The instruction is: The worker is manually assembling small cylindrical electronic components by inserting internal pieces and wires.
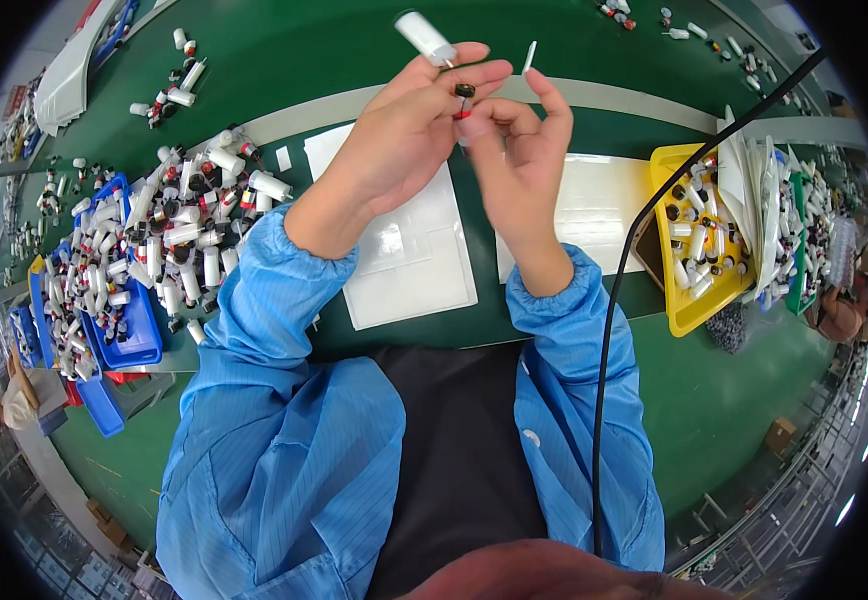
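Observation:
Both of my hands are raised over the green table, close together. My left hand [399, 130] is palm up, with a white cylinder [424, 38] with a thin tip held at its fingertips. Between the two hands is a small part with a black top [465, 90] and a red band, pinched by the thumb and finger of my right hand [522, 140]. A thin white stick [531, 55] shows at a raised fingertip of my right hand; whether it is gripped there I cannot tell. Fingers partly hide the small part's lower end.
White sheets [409, 275] lie below my hands. At left, a large pile of white cylinders [189, 215] with red and black ends sits beside blue trays [139, 345]. A yellow tray [689, 318] of similar pieces stands at right. A black cable [606, 350] runs past my right arm.

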`<state>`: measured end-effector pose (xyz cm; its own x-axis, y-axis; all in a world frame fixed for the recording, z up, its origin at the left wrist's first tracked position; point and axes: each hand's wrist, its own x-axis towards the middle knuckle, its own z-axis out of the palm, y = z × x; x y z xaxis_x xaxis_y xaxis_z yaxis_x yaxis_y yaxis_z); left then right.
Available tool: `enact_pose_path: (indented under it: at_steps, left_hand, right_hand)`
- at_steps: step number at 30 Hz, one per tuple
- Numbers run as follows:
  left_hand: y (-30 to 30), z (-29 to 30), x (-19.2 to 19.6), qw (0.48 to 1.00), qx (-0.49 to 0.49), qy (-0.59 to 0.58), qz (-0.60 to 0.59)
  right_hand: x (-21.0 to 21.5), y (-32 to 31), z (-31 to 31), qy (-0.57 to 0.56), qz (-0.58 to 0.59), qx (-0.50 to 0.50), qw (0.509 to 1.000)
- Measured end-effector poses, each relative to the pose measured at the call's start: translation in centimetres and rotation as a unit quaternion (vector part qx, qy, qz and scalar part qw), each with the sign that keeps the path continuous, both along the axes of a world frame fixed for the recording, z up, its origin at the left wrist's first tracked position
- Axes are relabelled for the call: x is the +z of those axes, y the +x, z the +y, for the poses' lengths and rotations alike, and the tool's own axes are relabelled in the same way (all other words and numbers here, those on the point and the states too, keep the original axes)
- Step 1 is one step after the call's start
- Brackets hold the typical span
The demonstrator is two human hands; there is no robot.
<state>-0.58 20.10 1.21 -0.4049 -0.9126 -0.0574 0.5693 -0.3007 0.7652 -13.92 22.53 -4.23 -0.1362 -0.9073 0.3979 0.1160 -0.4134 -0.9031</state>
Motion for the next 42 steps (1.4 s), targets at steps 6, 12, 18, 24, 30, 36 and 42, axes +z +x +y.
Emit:
enact_pose_path:
  at_steps: [6,12,18,24,30,36,42]
  left_hand:
    - [-0.1,0.0,-0.2,0.997,-0.009,-0.038,-0.064]
    - [1.1,-0.9,-0.5,0.987,-0.026,-0.064,-0.147]
    - [1.9,-1.4,-0.5,0.97,-0.015,-0.107,-0.217]
    - [2.5,-1.6,-0.4,0.957,0.007,-0.118,-0.266]
    - [2.8,-1.8,0.0,0.95,0.016,-0.149,-0.274]
    - [2.6,-1.8,-0.7,0.972,-0.005,-0.107,-0.21]
    - [2.8,-1.9,-0.4,0.97,-0.002,-0.113,-0.215]
  right_hand:
    - [-0.1,0.1,-0.1,-0.019,0.056,-0.028,0.998]
    - [-0.1,-1.1,-0.9,0.032,-0.046,0.035,0.998]
    - [1.4,-0.9,-0.4,0.058,-0.086,0.088,0.991]
    - [0.7,-0.5,-0.1,0.024,0.008,0.045,0.999]
    - [0.8,-1.0,-0.2,0.018,-0.004,0.039,0.999]
    - [1.1,-0.6,0.5,-0.079,0.189,-0.064,0.977]
    - [0.5,-0.5,-0.4,-0.103,0.137,-0.087,0.981]
